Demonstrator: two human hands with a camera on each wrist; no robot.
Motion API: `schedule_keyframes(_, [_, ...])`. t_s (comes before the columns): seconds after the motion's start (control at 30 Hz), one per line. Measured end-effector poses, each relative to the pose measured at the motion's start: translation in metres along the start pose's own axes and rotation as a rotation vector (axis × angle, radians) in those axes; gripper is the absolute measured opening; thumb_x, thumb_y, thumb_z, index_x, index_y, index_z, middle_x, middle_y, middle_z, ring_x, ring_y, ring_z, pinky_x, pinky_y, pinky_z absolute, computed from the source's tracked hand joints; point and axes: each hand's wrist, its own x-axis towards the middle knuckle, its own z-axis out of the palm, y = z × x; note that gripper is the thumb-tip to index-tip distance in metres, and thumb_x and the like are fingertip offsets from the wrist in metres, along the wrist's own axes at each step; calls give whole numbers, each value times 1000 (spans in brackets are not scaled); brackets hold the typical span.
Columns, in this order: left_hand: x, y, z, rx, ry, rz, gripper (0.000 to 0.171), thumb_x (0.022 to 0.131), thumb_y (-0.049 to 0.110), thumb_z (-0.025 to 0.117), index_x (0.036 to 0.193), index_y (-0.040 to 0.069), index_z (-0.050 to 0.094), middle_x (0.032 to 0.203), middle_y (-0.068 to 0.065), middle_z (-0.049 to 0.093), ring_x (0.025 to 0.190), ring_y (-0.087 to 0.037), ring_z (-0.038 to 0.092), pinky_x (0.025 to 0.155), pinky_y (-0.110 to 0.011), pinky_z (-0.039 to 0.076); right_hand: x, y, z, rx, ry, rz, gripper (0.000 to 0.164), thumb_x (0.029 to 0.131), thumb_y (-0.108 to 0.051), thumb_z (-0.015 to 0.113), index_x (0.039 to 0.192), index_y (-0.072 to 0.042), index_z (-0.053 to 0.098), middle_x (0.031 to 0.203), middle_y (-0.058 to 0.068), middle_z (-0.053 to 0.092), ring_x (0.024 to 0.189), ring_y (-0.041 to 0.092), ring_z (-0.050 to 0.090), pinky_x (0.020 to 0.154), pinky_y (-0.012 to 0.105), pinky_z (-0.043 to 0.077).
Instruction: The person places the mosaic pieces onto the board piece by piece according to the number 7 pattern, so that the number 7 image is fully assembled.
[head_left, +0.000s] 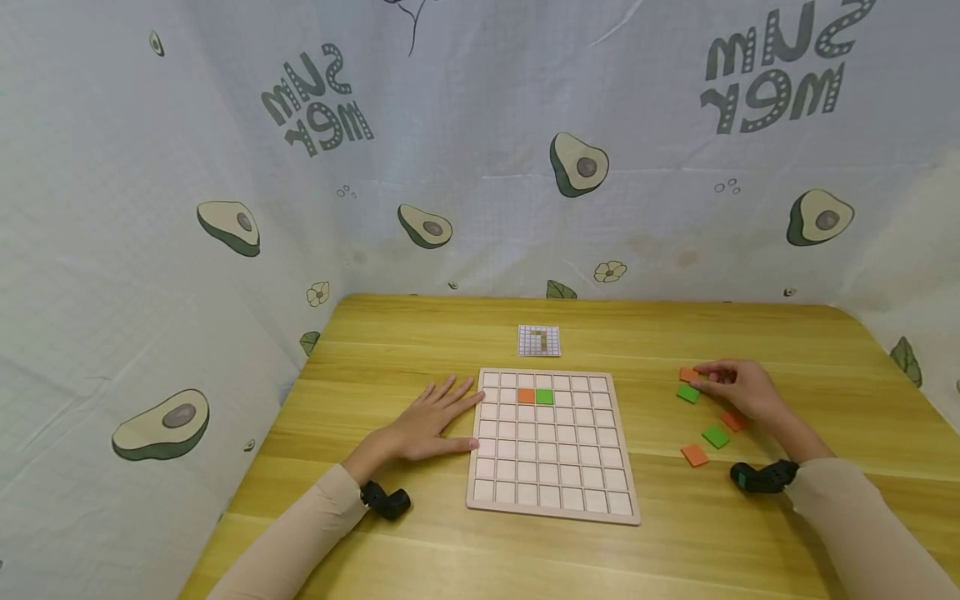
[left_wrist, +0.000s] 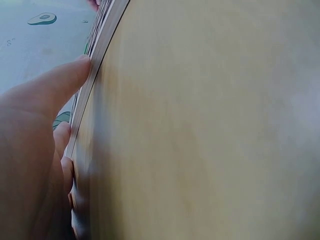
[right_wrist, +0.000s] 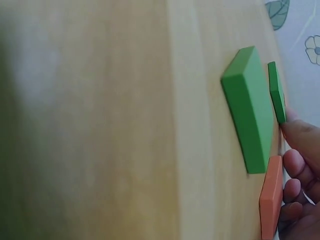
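A light wooden grid board (head_left: 555, 511) lies on the table, with an orange tile (head_left: 527, 396) and a green tile (head_left: 544, 397) side by side in its second row. My left hand (head_left: 431, 423) rests spread on the table, its thumb and a fingertip against the board's left edge; the left wrist view shows the thumb (left_wrist: 75, 75) at that edge. To the right of the board, my right hand (head_left: 742, 390) reaches with thumb and index finger to a loose orange tile (head_left: 686, 374). Its thumb tip is close beside a loose green tile (head_left: 687, 393). I cannot tell whether the fingers pinch a tile.
Nearer to me on the right lie another green tile (head_left: 716, 436) and two orange tiles, one (head_left: 694, 455) in front and one (head_left: 732, 421) by the right wrist. A small printed pattern card (head_left: 539, 341) lies behind the board. A patterned curtain (head_left: 480, 167) hangs behind the table.
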Motion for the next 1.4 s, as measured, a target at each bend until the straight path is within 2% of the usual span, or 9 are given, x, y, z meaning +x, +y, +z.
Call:
schedule_keyframes(0.3, [0,0,0,0,1,-2,82,96,69,43,162,29,14,167,-1,3,152,-29,-3,120,-52,-1,2,2,0,-21,9,-33,35,97,-13,67,115,18,63,77,7,57,61,7,40,53,25,34])
schedule_keyframes(0.57, [1,1,-2,3,-7,-4,81,96,68,43,162,29,14,167,-1,3,152,-29,-3,120,-51,-2,1,-4,-1,3,30,-20,39,97,-19,69,115,16,64,77,8,54,64,10,41,52,26,35])
schedule_keyframes(0.8, [3,0,-4,10,-7,-3,81,97,67,44,162,29,15,167,-1,4,152,-28,-3,120,-51,-2,4,-30,0,-34,58,-69,33,95,-19,70,110,11,68,78,8,54,67,14,43,52,27,35])
schedule_keyframes(1.0, [3,-1,-3,10,-9,-7,81,96,68,44,161,29,14,167,0,4,152,-28,-3,120,-51,-2,8,-57,6,-56,25,-107,33,95,-18,71,111,11,68,80,6,53,71,14,43,53,26,34])
schedule_keyframes(1.23, [0,-1,-1,1,-10,-11,81,96,68,44,162,30,14,167,0,3,152,-28,-3,120,-51,-2,10,-76,23,-4,26,-211,25,91,-11,74,106,8,71,79,3,55,69,12,44,53,24,34])
schedule_keyframes(1.4, [0,0,-1,4,-8,-10,82,96,68,44,162,29,15,167,0,3,152,-29,-3,120,-51,-2,9,-89,35,15,11,-215,24,91,-10,74,106,7,71,79,3,54,71,14,44,55,23,34])
